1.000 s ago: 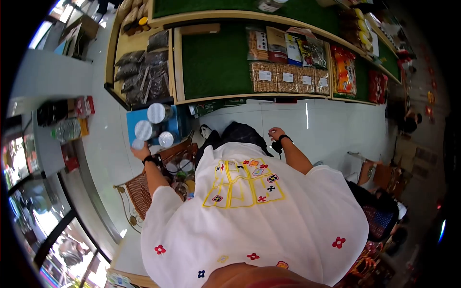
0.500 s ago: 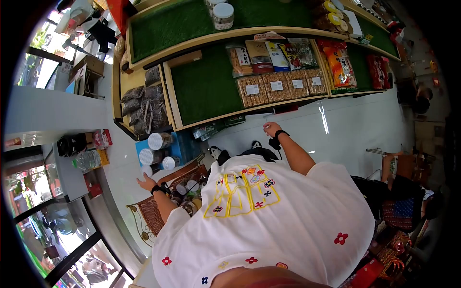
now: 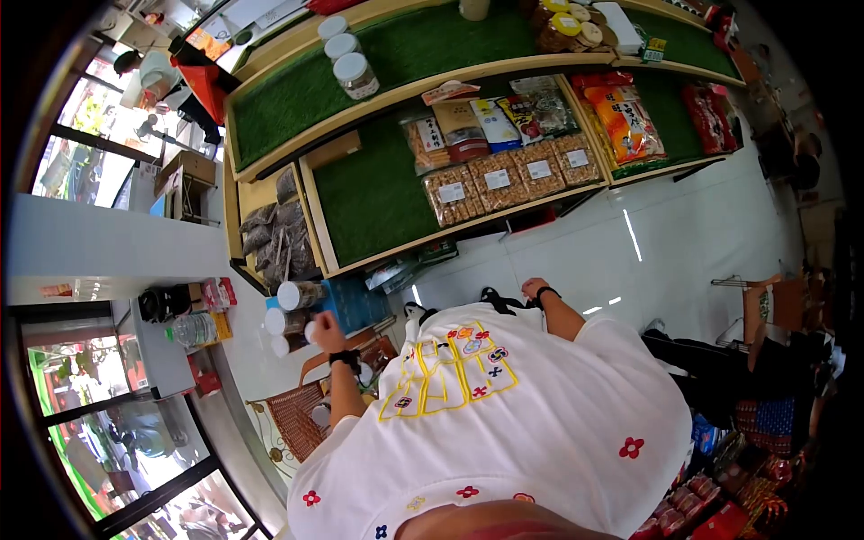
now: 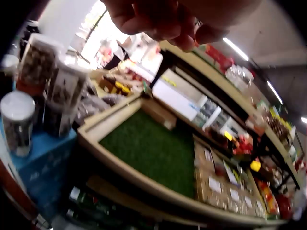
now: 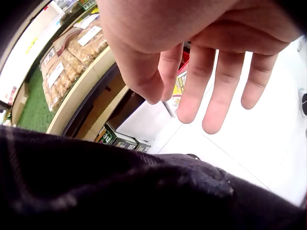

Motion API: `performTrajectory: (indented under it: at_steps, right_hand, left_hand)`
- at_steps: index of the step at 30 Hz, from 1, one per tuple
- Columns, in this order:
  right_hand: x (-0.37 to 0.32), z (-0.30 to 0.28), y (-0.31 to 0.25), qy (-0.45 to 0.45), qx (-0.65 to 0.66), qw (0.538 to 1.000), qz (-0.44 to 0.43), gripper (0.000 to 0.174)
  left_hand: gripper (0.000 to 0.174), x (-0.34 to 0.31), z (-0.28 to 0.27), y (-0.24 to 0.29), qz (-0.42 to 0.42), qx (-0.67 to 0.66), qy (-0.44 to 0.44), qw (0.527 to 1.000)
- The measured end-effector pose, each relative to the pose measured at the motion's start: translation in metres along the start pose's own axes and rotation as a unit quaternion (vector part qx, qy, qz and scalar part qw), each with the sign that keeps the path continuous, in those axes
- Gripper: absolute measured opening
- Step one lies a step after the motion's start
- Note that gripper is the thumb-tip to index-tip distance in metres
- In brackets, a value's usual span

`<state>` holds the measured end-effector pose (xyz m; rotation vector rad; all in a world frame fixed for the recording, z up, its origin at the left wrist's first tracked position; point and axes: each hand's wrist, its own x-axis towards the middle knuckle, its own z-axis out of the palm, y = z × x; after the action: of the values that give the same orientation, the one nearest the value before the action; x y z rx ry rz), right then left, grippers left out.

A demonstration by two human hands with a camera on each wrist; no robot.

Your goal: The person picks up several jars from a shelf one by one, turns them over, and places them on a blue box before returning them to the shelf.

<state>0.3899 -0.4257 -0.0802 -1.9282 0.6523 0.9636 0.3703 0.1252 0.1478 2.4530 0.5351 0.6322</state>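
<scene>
My left hand (image 3: 325, 335) hovers just right of three white-lidded jars (image 3: 288, 295) that stand on a blue crate (image 3: 358, 306). In the left wrist view the left hand (image 4: 160, 19) has loosely curled fingers with nothing in them, and the jars (image 4: 36, 62) stand apart from it at the lower left. My right hand (image 3: 535, 288) hangs by my hip over the white floor. Seen from the right wrist, the right hand (image 5: 201, 72) has straight, relaxed fingers and holds nothing, above dark trousers (image 5: 120, 191).
A wooden display shelf lined with green turf (image 3: 378, 193) carries packets of snacks (image 3: 499, 175) and more jars (image 3: 355, 72). A wicker basket (image 3: 292, 418) of goods sits by my left side. Glass doors (image 3: 99, 423) are at the left, and a chair (image 3: 774, 306) stands at the right.
My left hand has moved from the left of the jars to their right, nearer my body, and its fingers have curled. The right hand has dropped closer to my hip. The head view has tilted up.
</scene>
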Motion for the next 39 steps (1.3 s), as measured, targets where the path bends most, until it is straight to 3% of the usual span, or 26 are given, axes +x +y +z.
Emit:
performTrajectory:
  at_steps: [2,5,6,9,10,12,13,14,16,17,20,21,22,24,25,26,28,29,30,31,32,33,35,37,38,39]
  right_hand:
    - [0.017,-0.006,0.022,0.015,-0.021,1.000,-0.009,0.023]
    - [-0.009,-0.028,0.023,0.050,0.043,0.998,-0.007,0.026]
    - [-0.019,-0.038,0.024,0.053,0.049,0.997,-0.005,0.026]
    - [-0.040,-0.057,0.045,0.066,0.126,0.990,-0.021,0.020]
    - [-0.045,-0.063,0.057,0.087,0.130,0.987,-0.028,0.020]
    - [-0.056,-0.074,0.082,0.111,0.139,0.983,-0.033,0.021]
    - [-0.065,-0.078,0.097,0.125,0.168,0.978,-0.018,0.021]
    - [-0.072,-0.080,0.116,0.138,0.196,0.971,-0.003,0.021]
    - [-0.072,-0.071,0.171,0.161,0.248,0.955,0.016,0.020]
    - [-0.084,-0.068,0.187,0.164,0.259,0.951,0.048,0.019]
    - [-0.109,-0.050,0.230,0.180,0.317,0.918,0.157,0.015]
    - [-0.069,-0.040,0.287,0.059,-0.137,0.988,0.033,0.012]
    - [-0.015,0.006,0.373,0.168,0.089,0.982,0.007,0.015]
    - [-0.098,-0.011,0.321,0.089,-0.215,0.969,-0.088,0.020]
    - [-0.122,-0.004,0.299,0.141,0.137,0.979,0.044,0.021]
    - [-0.141,0.006,0.284,0.175,0.471,0.849,0.165,0.022]
    - [-0.148,0.034,0.295,0.205,0.467,0.834,0.211,0.021]
    - [-0.151,0.039,0.305,0.154,0.395,0.883,0.203,0.022]
    - [-0.134,0.056,0.347,0.075,0.148,0.982,0.092,0.023]
    - [-0.134,0.062,0.336,0.089,0.396,0.883,0.234,0.021]
    - [-0.101,0.092,0.371,0.101,0.533,0.796,0.268,0.024]
    - [-0.089,0.090,0.390,0.012,0.415,0.884,0.217,0.023]
    - [-0.120,0.027,0.337,0.025,0.322,0.908,0.266,0.024]
    - [-0.139,-0.033,0.280,0.038,0.273,0.915,0.295,0.025]
    - [-0.130,-0.054,0.272,0.102,0.359,0.892,0.256,0.023]
    - [-0.126,-0.074,0.272,0.163,0.439,0.857,0.215,0.021]
  left_hand:
    - [0.017,-0.033,0.039,-0.003,0.046,-0.072,-0.151,0.985]
    - [0.019,-0.078,0.076,0.007,0.036,0.016,-0.298,0.954]
    - [0.019,-0.091,0.088,0.000,0.042,0.016,-0.301,0.952]
    - [0.027,-0.120,0.123,-0.022,-0.113,0.141,-0.330,0.927]
    - [0.027,-0.121,0.134,-0.018,-0.107,0.141,-0.333,0.926]
    - [0.030,-0.123,0.160,-0.012,-0.170,0.067,-0.557,0.810]
    - [0.031,-0.124,0.198,-0.041,0.112,0.130,-0.593,0.787]
    - [0.031,-0.122,0.203,-0.021,0.117,0.131,-0.595,0.785]
    - [0.029,-0.104,0.211,0.049,0.008,0.081,-0.584,0.808]
    - [0.028,-0.102,0.226,0.061,0.003,0.035,-0.554,0.831]
    - [0.025,-0.091,0.247,0.121,0.005,-0.071,-0.583,0.809]
    - [0.025,-0.091,0.263,0.129,0.023,-0.066,-0.592,0.803]
    - [0.025,-0.093,0.277,0.130,0.040,-0.061,-0.600,0.797]
    - [0.025,-0.096,0.293,0.147,0.058,-0.019,-0.633,0.772]
    - [0.026,-0.099,0.303,0.153,0.044,-0.014,-0.655,0.754]
    - [0.026,-0.101,0.309,0.164,0.050,-0.015,-0.660,0.750]
    - [0.027,-0.105,0.319,0.192,0.087,0.064,-0.710,0.696]
    - [0.027,-0.110,0.335,0.187,0.100,0.037,-0.719,0.687]
    - [0.027,-0.115,0.343,0.193,0.102,0.032,-0.722,0.684]
    - [0.027,-0.118,0.353,0.199,0.094,0.039,-0.726,0.680]
    - [0.028,-0.118,0.363,0.208,0.085,0.048,-0.728,0.678]
    - [0.027,-0.118,0.361,0.226,0.080,0.056,-0.730,0.677]
    - [0.026,-0.123,0.385,0.236,0.070,0.032,-0.734,0.675]
    - [0.026,-0.129,0.398,0.253,0.076,0.015,-0.727,0.682]
    - [0.026,-0.131,0.407,0.257,0.071,0.007,-0.723,0.688]
    - [0.024,-0.133,0.431,0.251,0.133,0.050,-0.720,0.679]
